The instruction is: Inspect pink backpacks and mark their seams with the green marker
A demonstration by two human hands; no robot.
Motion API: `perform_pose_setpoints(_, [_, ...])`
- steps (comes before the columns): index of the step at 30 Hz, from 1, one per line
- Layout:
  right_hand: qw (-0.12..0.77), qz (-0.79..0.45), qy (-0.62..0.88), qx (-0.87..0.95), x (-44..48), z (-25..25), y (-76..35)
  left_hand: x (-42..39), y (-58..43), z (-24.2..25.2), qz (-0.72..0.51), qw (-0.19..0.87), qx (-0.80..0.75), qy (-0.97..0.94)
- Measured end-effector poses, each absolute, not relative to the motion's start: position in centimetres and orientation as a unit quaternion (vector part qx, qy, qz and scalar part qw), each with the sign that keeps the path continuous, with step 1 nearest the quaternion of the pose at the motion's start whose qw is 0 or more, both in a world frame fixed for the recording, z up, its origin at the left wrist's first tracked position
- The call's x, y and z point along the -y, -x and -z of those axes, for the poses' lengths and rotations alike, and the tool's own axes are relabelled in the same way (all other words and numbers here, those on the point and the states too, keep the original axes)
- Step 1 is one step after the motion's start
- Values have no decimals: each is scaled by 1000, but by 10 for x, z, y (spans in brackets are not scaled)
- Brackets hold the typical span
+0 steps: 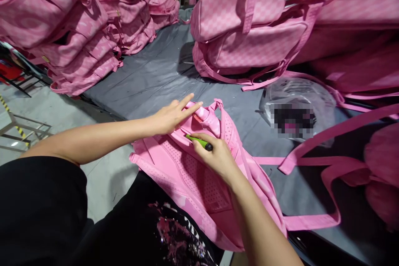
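A pink backpack [190, 174] lies on the near edge of the grey table [156, 79]. The right hand [218, 156] grips a green tool [199, 142] (black-tipped) against it. The left hand [173, 116], fingers outstretched, presses the backpack's top. Stacked backpacks [249, 29] rise beyond.

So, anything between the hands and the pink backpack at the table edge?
Nothing visible. The left hand rests open on the pink backpack near its top, and the right hand holds a green tool against it.
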State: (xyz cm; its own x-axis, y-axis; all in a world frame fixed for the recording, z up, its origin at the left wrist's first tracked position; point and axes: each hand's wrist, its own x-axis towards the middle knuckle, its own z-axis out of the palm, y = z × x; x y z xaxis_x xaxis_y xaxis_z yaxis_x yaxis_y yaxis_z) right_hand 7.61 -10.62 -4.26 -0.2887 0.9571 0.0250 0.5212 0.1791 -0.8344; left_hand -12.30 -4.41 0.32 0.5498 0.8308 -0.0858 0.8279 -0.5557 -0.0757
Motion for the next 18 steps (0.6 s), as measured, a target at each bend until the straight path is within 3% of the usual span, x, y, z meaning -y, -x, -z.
perform_pose_setpoints(4, [330,-364,497,715,111,48,-77,46,125,0,-26,-22,530,848])
perform_pose_setpoints(7, [344,-351,490,720,112,48,-75,41,121,-9,-80,-54,534,840])
perform_pose_setpoints(11, [342,-344,496,720,107,46,-72,28,116,-21,-141,-84,514,842])
perform_pose_setpoints(18, [338,-350,482,729,96,43,-65,17,122,-15,-119,-108,487,859])
